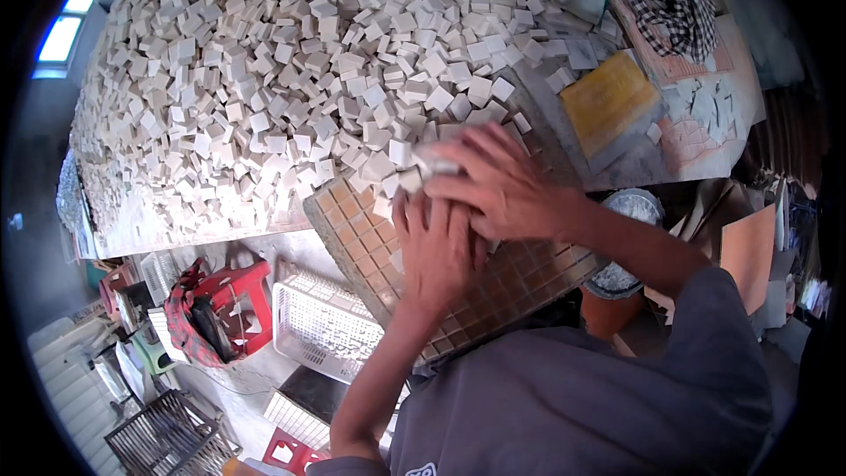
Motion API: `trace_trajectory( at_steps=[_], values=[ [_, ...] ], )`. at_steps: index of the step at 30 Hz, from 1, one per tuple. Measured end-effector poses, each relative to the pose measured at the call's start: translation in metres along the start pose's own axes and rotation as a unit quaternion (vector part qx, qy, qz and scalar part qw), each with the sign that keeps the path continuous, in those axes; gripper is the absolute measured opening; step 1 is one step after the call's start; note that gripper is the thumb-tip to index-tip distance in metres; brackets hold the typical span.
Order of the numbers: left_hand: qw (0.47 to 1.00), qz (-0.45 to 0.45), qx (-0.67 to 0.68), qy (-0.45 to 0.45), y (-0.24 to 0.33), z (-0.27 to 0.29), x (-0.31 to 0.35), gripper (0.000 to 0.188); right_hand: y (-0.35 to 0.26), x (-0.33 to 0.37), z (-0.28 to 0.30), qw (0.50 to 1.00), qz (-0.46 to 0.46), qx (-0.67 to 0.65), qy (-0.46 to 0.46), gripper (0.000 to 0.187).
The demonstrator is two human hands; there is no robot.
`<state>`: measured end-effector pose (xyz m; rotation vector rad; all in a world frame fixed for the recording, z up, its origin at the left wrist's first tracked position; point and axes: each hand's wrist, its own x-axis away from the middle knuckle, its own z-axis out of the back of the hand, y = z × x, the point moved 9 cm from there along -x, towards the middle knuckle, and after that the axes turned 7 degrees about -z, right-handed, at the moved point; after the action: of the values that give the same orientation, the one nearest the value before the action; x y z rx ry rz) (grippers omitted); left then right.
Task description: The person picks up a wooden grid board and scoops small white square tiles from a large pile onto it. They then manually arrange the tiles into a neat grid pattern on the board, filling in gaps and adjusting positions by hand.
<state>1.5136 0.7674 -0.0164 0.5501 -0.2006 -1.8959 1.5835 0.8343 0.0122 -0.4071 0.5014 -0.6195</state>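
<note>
L hand (435, 251) over brown gridded rect. board (348, 227), R hand (504, 197), blurry, at L's 2 o'clock; fingers slightly spread, can't tell if pinching; sm. off-white sq. tiles (291, 70), 11 o'clock.

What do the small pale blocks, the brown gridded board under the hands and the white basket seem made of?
Pale blocks: probably unglazed ceramic or stone, judging by their matte, chalky faces and crisp edges.
Gridded board: brown squares between paler lines, perhaps ceramic or wood; I can't tell which.
White basket: most likely moulded plastic, given its regular perforations and smooth rim.
</note>
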Motion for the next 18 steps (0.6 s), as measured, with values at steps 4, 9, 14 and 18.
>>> trace_trajectory(
  at_steps=[4,9,14,18],
  values=[
    [1.000,-0.018,0.003,-0.011,0.027,-0.008,0.043,0.052,-0.027,0.045,-0.007,0.999,0.014,-0.001,-0.033,0.037],
    [0.995,-0.062,0.083,0.011,0.055,0.017,0.066,0.039,-0.051,0.082,-0.011,0.995,0.011,-0.075,-0.064,0.038],
    [0.985,-0.061,0.140,0.081,0.039,0.056,0.052,0.036,-0.039,0.062,0.019,0.984,-0.008,-0.166,-0.066,0.037],
    [0.992,0.020,0.021,0.126,-0.028,0.076,0.006,0.045,0.048,0.000,0.044,0.995,-0.072,0.002,0.063,0.039]
  ],
)
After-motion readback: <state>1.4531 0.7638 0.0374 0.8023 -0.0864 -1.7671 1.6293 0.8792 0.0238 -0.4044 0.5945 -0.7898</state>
